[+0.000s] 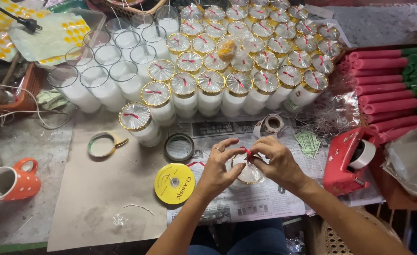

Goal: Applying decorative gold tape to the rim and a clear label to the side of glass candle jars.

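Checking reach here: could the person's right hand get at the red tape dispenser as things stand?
Probably yes: the red tape dispenser sits just beside the right hand with bare newspaper between, though that hand now pinches a red ribbon.

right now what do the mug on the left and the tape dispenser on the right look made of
Mug: probably glazed ceramic; orange with white dots, thick rim and handle, slight sheen. Tape dispenser: looks like moulded red plastic, glossy, holding a white tape roll. Neither material is certain from this view.
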